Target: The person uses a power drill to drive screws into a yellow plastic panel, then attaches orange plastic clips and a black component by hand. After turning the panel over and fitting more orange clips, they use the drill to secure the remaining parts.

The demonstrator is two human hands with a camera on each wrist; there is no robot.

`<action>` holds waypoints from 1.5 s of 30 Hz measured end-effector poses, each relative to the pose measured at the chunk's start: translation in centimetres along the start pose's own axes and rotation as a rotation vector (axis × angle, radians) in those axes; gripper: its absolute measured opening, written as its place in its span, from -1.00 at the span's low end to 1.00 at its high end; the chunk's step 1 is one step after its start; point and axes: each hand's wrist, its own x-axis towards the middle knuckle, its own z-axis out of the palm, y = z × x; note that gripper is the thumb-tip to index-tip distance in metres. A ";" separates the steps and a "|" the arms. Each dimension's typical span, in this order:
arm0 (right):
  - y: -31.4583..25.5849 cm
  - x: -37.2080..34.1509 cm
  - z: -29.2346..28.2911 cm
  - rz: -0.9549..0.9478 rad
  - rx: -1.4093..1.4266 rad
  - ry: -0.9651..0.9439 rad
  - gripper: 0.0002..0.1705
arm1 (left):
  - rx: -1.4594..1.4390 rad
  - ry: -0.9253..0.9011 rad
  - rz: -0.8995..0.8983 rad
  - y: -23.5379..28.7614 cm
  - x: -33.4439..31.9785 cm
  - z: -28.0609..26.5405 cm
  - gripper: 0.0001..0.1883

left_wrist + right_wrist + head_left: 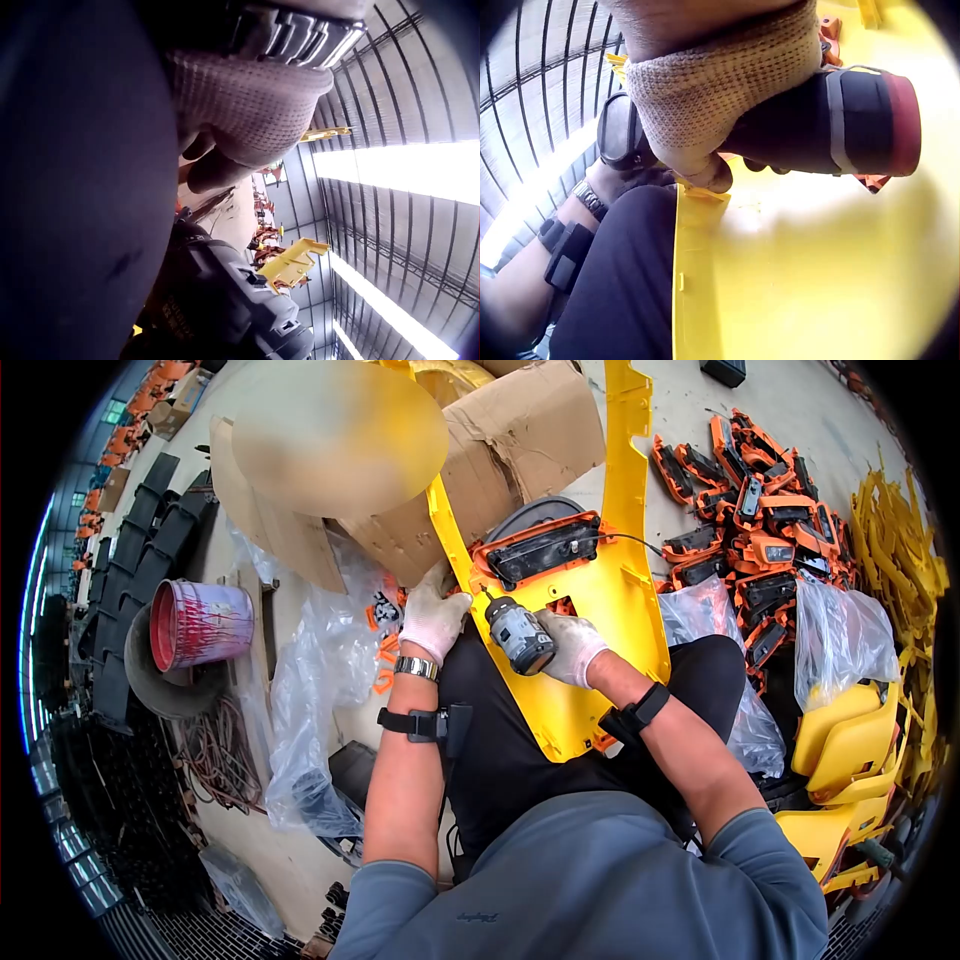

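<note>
Sitting with a long yellow panel (615, 625) across the lap, a person works with two gloved hands and a drill. The right hand (572, 647) has its fingers curled firmly round the grey and black drill (519, 636); the right wrist view shows the same wrapped hold. The drill's tip points at the panel's left edge, near the left end of an orange frame with a black insert (540, 554). Whether the tip touches a screw is too small to tell. The left hand (436, 616) lies against that same left edge, just beside the tip; how far its fingers close on the panel is hidden.

The orange frame sits across the upper part of the panel, between its two tall side arms, with a thin black cable (635, 539) running off to the right. The work looks partway done: this frame appears to be in its place, and fastening its left end seems to be the step in hand. No finished fixing can be made out, so the right end may be left as well.

On the floor beyond the panel's right edge lies a heap of similar orange and black parts (770, 545), apparently unfitted, and more yellow panels (845, 745) stand near the right knee.
</note>
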 end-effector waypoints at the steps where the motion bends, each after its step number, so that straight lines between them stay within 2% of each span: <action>1: -0.1 0.1 -0.1 0.000 0.002 0.000 -0.45 | -0.012 -0.014 -0.004 0.1 0.2 -0.1 -0.34; 9: 0.1 0.7 -0.2 0.008 0.023 -0.009 -0.49 | -0.050 -0.079 -0.074 1.6 0.9 -0.1 -0.38; 12: 0.3 0.9 -0.3 -0.005 0.036 -0.008 -0.50 | -0.013 -0.051 -0.025 1.0 1.5 0.2 -0.51; 15: 0.4 1.2 -0.3 -0.019 0.026 -0.006 -0.51 | 0.320 0.095 0.021 2.5 2.5 0.9 -0.65; 20: -0.8 1.1 -2.1 0.001 -0.020 -0.010 -0.53 | 0.407 0.294 0.017 0.4 4.5 2.1 -0.66; 24: -2.1 0.4 -3.8 -0.004 -0.213 -0.018 -0.55 | 0.381 0.208 0.052 0.5 3.7 1.8 -0.63; 35: -2.6 1.4 -3.0 0.050 -0.094 -0.081 -0.52 | 0.279 0.098 -0.004 0.6 3.5 0.7 -0.65; 38: -2.5 1.6 -3.0 0.051 -0.112 -0.097 -0.52 | 0.247 0.143 0.035 0.8 3.3 1.1 -0.77; 45: -2.7 2.0 -3.3 0.034 -0.183 -0.101 -0.55 | 0.270 0.153 0.032 0.5 3.6 0.9 -0.76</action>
